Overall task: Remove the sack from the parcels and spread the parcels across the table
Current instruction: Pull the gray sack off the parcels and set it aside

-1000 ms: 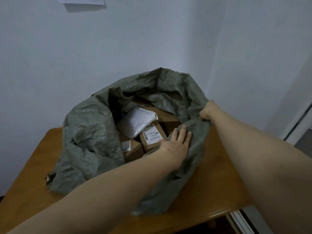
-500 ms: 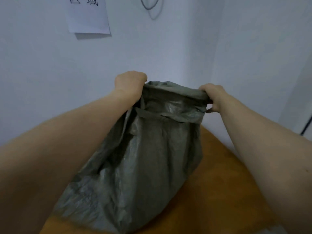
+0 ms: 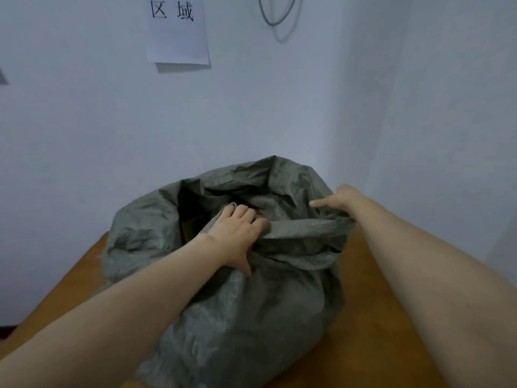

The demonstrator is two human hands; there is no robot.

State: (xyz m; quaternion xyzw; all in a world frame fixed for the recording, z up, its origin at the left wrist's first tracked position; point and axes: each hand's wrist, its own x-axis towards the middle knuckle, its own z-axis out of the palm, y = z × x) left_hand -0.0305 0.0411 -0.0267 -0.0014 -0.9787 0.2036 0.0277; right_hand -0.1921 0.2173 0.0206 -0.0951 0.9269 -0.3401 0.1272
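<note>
A grey-green woven sack (image 3: 251, 309) stands bulging on the wooden table (image 3: 372, 331), its mouth open toward the wall. My left hand (image 3: 237, 233) grips the near rim of the mouth, fingers curled over the fold and thumb pointing down. My right hand (image 3: 340, 200) holds the right side of the rim, index finger stretched out along the fabric. Inside the dark opening only a brown edge of a parcel (image 3: 190, 226) shows; the other parcels are hidden by the sack.
The table sits in a room corner, white walls close behind and to the right. A paper sign (image 3: 177, 29) with two characters hangs on the back wall, a grey cable loop (image 3: 277, 15) beside it. Bare wood shows right and left of the sack.
Both hands have come down from holding the sack's mouth lifted high and pulled taut. The sack has slumped back onto the table with its mouth open again.
</note>
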